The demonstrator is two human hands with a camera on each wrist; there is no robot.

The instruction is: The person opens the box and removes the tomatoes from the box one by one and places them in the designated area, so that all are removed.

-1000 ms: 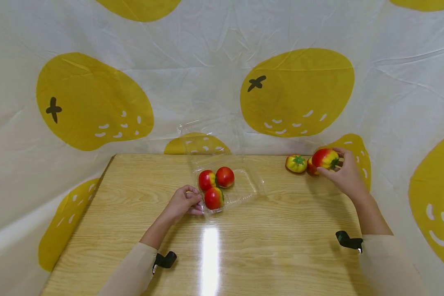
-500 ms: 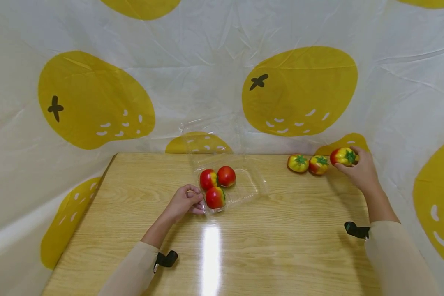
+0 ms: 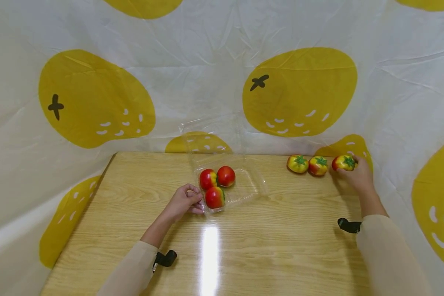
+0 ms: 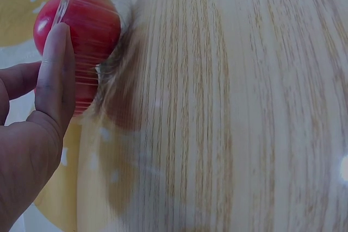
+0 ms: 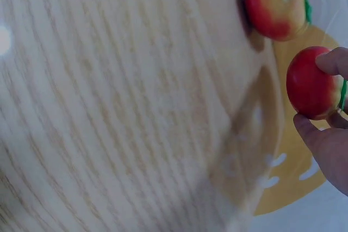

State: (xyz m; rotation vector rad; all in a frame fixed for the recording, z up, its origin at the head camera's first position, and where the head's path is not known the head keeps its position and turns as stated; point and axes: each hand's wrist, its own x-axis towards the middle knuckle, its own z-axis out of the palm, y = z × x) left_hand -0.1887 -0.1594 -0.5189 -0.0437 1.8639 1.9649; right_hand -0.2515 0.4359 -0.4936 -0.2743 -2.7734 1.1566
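Observation:
My right hand (image 3: 359, 176) grips a red-and-yellow tomato-like fruit (image 3: 343, 163) at the table's far right, its green leafy top showing. In the right wrist view, fingertips pinch this fruit (image 5: 311, 82) from two sides. To its left, two similar fruits, a yellower one (image 3: 297, 164) and a redder one (image 3: 318, 166), sit side by side with green tops up. My left hand (image 3: 185, 202) pinches the left edge of a clear plastic clamshell box (image 3: 249, 187), whose lid is raised at the back. Three red fruits, one of them the front fruit (image 3: 214, 197), lie in its left part.
The wooden table (image 3: 274, 242) ends at the back against a white cloth (image 3: 196, 49) printed with large yellow fruits. Its left edge (image 3: 77, 218) slopes toward me. The box's lid (image 3: 211, 137) stands against the cloth.
My right hand has carried its fruit rightward, away from the two others, then lowered it toward the table. The fruit's green top has turned more into view. My left hand stays at the box.

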